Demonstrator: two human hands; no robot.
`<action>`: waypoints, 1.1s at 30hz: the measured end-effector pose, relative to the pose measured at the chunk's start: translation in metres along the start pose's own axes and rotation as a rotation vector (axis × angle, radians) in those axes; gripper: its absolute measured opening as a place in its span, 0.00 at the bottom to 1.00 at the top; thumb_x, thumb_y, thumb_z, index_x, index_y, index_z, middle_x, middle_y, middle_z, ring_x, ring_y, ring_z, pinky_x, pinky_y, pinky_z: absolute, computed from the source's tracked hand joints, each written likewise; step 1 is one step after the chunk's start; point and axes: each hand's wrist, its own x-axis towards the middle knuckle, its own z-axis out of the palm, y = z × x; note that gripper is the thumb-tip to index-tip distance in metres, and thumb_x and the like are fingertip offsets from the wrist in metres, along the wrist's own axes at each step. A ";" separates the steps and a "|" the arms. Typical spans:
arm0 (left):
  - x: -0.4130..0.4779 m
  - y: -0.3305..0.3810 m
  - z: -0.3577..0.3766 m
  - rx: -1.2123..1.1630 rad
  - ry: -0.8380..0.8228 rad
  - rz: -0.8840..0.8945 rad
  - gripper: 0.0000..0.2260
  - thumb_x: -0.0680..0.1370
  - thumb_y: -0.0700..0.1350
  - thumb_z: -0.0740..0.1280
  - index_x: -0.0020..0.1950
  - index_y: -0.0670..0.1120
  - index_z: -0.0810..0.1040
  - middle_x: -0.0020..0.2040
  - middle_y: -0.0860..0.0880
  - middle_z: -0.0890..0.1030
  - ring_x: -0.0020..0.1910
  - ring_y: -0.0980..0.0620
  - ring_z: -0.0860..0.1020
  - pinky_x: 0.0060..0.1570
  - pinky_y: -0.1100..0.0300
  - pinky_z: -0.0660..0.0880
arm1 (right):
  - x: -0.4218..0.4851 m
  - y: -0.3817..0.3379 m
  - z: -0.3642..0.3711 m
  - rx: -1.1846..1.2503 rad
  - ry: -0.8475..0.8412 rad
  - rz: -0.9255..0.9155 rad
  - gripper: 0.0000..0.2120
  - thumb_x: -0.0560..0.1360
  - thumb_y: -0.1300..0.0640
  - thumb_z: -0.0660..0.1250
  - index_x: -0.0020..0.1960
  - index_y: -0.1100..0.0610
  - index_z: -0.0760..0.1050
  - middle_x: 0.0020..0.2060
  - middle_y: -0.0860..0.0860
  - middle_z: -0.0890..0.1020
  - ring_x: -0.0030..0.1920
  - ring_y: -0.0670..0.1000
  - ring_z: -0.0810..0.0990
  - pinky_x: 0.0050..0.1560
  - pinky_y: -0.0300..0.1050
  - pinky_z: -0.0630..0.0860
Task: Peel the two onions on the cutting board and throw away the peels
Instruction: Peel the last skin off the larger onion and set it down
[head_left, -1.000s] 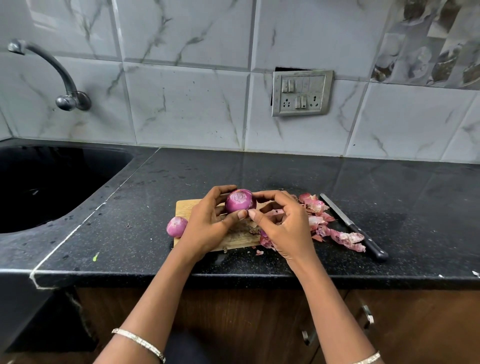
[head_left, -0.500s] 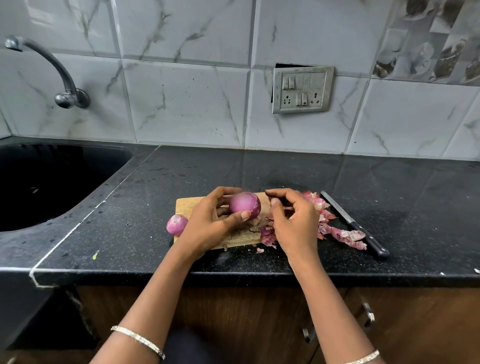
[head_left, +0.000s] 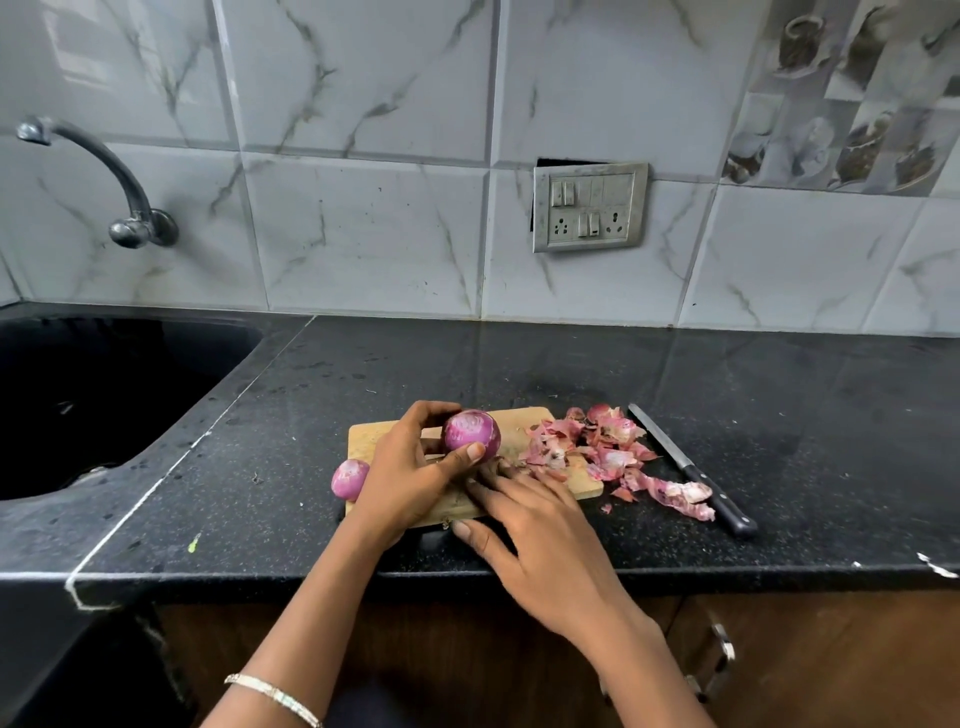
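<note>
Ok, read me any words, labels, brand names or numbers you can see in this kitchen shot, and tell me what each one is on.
No text can be read anywhere in this view.
Switch plate: switches and sockets, no legible marking.
Knife: no brand visible on blade or handle.
Picture tiles: images of cups, no lettering I can make out.

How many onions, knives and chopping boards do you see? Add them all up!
Onions: 2 (held onion, small onion)
Knife: 1
Cutting board: 1
Total: 4
</note>
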 end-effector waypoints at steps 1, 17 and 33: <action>0.000 0.000 0.000 -0.021 -0.002 -0.011 0.22 0.71 0.47 0.78 0.63 0.49 0.77 0.59 0.52 0.83 0.56 0.52 0.83 0.55 0.58 0.80 | 0.003 0.003 -0.003 -0.015 -0.049 0.031 0.32 0.82 0.32 0.45 0.79 0.47 0.63 0.78 0.43 0.64 0.80 0.44 0.56 0.80 0.47 0.47; 0.005 0.000 -0.005 -0.164 -0.117 -0.120 0.18 0.77 0.51 0.68 0.66 0.50 0.78 0.61 0.47 0.83 0.60 0.47 0.82 0.61 0.51 0.79 | 0.052 0.014 -0.014 0.611 0.455 0.142 0.08 0.76 0.54 0.74 0.55 0.51 0.85 0.49 0.41 0.85 0.52 0.39 0.82 0.51 0.34 0.78; 0.007 -0.006 -0.003 0.087 -0.090 -0.018 0.18 0.76 0.53 0.69 0.65 0.53 0.78 0.58 0.54 0.83 0.59 0.53 0.81 0.63 0.47 0.78 | 0.059 0.036 -0.003 0.807 0.420 0.226 0.02 0.71 0.62 0.78 0.41 0.57 0.88 0.35 0.46 0.87 0.40 0.45 0.85 0.47 0.43 0.78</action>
